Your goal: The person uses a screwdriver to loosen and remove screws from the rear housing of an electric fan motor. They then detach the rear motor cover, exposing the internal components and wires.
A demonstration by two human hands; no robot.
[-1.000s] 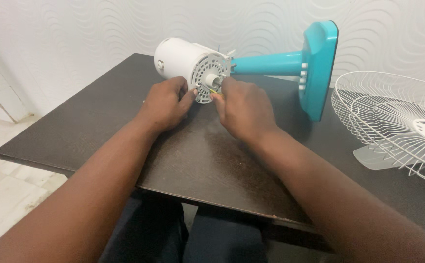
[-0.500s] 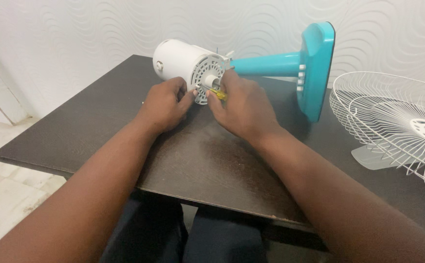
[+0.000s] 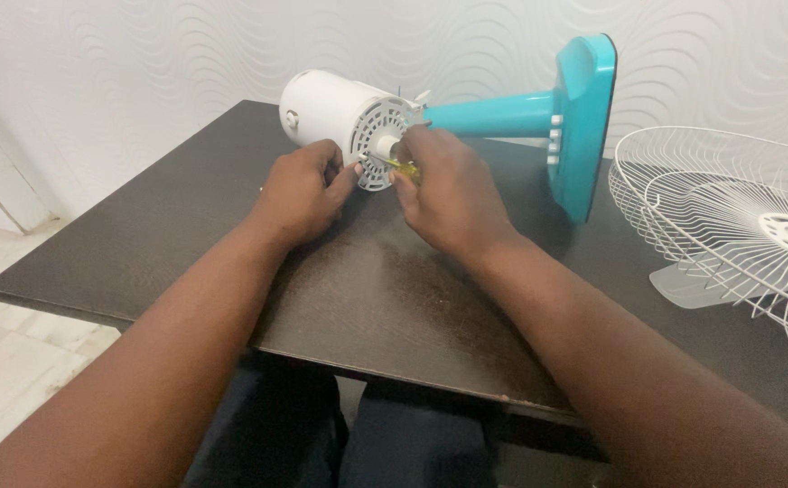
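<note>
Both hands' fingertips (image 3: 355, 168) touch the motor housing (image 3: 344, 115).

The fan (image 3: 430, 122) lies on its side on the table (image 3: 394, 298), near the wall behind. Its motor end (image 3: 335, 113) is left, its base (image 3: 583, 122) right. The wire guard (image 3: 728, 217) lies farther right, with a blade (image 3: 692, 285) under it.
</note>
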